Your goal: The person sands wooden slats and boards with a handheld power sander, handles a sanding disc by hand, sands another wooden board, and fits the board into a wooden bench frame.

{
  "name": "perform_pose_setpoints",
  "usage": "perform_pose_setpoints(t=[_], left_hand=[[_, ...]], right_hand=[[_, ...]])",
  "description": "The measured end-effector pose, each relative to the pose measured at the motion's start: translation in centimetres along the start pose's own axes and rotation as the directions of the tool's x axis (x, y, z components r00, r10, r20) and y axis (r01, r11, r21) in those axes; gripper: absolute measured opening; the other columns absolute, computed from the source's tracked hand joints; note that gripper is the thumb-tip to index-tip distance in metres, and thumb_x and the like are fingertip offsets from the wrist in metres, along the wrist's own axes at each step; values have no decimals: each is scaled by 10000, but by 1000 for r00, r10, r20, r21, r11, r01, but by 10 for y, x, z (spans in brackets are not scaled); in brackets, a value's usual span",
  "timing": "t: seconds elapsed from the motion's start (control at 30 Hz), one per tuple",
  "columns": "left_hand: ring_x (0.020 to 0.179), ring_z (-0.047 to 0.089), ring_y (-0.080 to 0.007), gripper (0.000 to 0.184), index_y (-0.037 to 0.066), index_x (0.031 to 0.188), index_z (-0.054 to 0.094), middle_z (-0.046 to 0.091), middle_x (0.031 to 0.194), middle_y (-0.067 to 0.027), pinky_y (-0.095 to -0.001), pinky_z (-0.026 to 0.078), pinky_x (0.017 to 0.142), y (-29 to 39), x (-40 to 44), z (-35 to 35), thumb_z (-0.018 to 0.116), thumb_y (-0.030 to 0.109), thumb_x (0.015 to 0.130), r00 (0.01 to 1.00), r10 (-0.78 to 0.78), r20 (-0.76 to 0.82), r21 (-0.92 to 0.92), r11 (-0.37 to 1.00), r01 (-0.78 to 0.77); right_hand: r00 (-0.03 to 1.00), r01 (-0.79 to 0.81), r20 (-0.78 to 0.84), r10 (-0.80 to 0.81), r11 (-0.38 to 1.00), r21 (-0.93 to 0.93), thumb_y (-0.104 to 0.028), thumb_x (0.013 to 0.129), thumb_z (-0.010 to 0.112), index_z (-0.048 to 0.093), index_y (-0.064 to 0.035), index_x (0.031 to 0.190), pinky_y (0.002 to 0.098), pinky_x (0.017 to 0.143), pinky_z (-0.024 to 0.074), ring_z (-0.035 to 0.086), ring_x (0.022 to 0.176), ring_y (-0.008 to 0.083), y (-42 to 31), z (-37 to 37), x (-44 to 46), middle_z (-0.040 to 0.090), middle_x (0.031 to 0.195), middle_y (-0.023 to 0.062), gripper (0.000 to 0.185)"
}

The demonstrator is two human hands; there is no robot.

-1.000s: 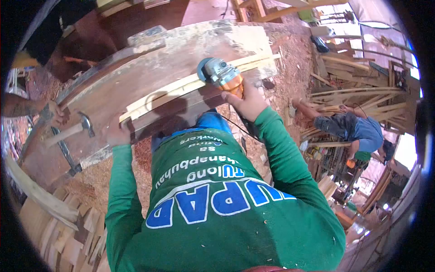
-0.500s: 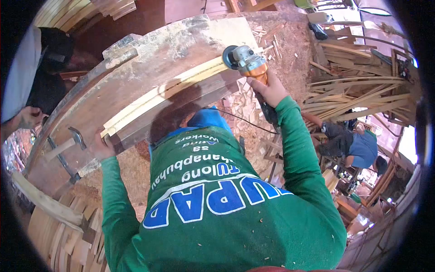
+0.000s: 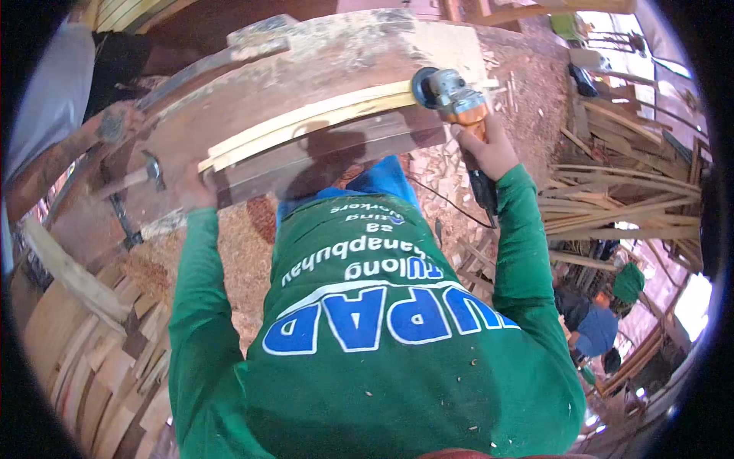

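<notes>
Wood strips [image 3: 306,124]: angle grinder [image 3: 457,99], clamped in right hand [image 3: 493,149], has shifted to right end, baring left stretch; left hand [image 3: 196,187] pinches opposite end.

Pale wooden strips [image 3: 306,128], matt; grinder head [image 3: 451,90] metallic, glossy.

The left hand [image 3: 196,187] and hammer [image 3: 154,171] are blurred.

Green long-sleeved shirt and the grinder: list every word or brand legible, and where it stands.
"…UPAD", blue letters, green long-sleeved cloth shirt
"TUlong", same shirt
"…hanapbuhay", same shirt
"sa", same shirt
"Ating", same shirt
"…orkers", same shirt, start unclear
Gray-and-orange metal angle grinder: any marking too blurred to read
</notes>
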State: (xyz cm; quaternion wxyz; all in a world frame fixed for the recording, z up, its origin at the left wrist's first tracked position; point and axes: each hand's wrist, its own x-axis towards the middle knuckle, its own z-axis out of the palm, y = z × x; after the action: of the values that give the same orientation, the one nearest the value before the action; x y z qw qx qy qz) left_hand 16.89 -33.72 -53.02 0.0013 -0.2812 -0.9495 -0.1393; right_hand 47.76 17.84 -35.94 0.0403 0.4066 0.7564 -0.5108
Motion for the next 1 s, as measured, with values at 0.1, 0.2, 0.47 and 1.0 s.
perform_pose_setpoints(t=[0.1,0.2,0.47,1.0], left_hand=[[958,694,-408,282,139,1163,689,718,1035,-165,-509,540,864,3,4,-1,698,243,901,998,-47,29,-119,992,50],[933,700,-394,291,164,1171,700,729,1015,-153,-519,535,834,7,2,-5,714,268,899,996,-65,59,-77,995,70],[936,696,-388,331,218,1193,673,742,1010,-134,-504,515,847,-6,7,11,683,368,898,997,-36,75,-137,989,46],[1057,683,-322,306,231,1076,727,717,1086,-92,-506,486,983,5,41,-21,797,213,779,955,77,285,-124,991,-43]], right_hand=[[994,66,97,-57,993,-97,-371,907,792,460,53,1429,386,1032,486,629,1212,280,-31,55,-10,658,1270,209,750],[975,189,152,-160,961,-202,-409,892,784,484,65,1386,427,1018,497,657,1193,374,-69,104,-21,675,1229,276,748],[937,298,280,-207,892,-340,-511,882,744,521,66,1209,525,898,523,676,1036,503,-126,218,-38,695,1041,345,700],[948,201,307,-79,899,-389,-463,893,730,478,4,1276,555,932,521,668,1038,501,-147,227,-58,695,1053,331,655]])
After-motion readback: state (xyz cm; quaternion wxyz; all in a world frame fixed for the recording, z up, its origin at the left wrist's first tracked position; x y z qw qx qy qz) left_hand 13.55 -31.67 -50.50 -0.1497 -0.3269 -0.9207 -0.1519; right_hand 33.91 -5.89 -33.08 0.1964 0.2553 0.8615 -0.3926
